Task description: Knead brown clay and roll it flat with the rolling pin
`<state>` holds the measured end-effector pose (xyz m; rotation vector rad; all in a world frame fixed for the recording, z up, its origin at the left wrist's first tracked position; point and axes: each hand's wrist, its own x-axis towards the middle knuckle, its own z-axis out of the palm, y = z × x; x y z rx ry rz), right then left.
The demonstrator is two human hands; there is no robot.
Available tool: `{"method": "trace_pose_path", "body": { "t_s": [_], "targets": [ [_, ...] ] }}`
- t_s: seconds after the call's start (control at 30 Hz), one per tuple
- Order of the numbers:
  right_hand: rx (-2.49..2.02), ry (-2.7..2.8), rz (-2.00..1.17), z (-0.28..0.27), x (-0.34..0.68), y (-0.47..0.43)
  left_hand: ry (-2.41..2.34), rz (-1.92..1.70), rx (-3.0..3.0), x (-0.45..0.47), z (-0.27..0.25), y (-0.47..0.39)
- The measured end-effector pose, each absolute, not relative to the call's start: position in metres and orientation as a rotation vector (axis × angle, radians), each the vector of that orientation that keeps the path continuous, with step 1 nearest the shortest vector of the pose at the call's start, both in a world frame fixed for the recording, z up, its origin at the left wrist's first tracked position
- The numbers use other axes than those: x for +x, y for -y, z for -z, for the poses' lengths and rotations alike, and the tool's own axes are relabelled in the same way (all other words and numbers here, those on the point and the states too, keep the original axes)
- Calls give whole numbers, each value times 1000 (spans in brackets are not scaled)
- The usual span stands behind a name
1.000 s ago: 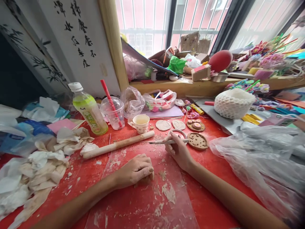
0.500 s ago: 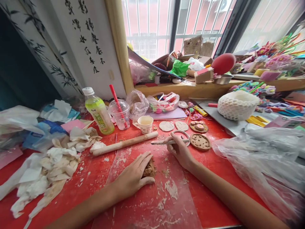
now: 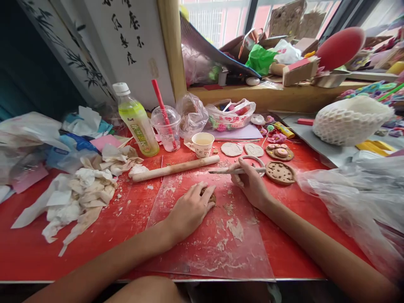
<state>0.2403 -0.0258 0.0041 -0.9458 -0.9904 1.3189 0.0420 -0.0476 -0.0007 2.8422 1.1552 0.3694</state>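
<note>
My left hand [image 3: 192, 209] curls over a brown lump of clay [image 3: 212, 196], its fingers around it on a clear plastic sheet [image 3: 202, 256]. Much of the lump is hidden under the fingers. In my right hand [image 3: 252, 185] is a slim clay tool [image 3: 225, 171], held like a pen with its dark tip pointing left above the sheet. Behind that hand lies a ring [image 3: 259, 161], partly covered. Next to it sits a round clay disc dotted with small lumps [image 3: 280, 172]. A wooden rolling pin [image 3: 176, 168] rests beyond my left hand.
Behind the rolling pin stand a paper cup [image 3: 203, 145], a lidded plastic cup with a red straw [image 3: 166, 130] and a bottle [image 3: 137, 122]. Two pale clay discs [image 3: 231, 149] lie nearby. Crumpled tissues [image 3: 85, 189] spread at left, a plastic bag [image 3: 353, 198] at right.
The view has tipped downward, showing the table's front edge. My left fingers, flatter before, now bend round the clay, covering more of it. My right hand keeps its hold on the tool.
</note>
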Motion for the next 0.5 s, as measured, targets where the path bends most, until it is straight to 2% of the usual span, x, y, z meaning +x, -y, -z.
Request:
{"method": "trace_pose_path", "body": {
  "t_s": [0.33, 0.5],
  "targets": [
    [-898, 980, -1306, -3, 241, 25, -1302, -105, 2921, 56, -16, 51],
    [-882, 948, -1309, -3, 243, 26, -1251, -219, 2888, 54, -18, 46]
  ]
}}
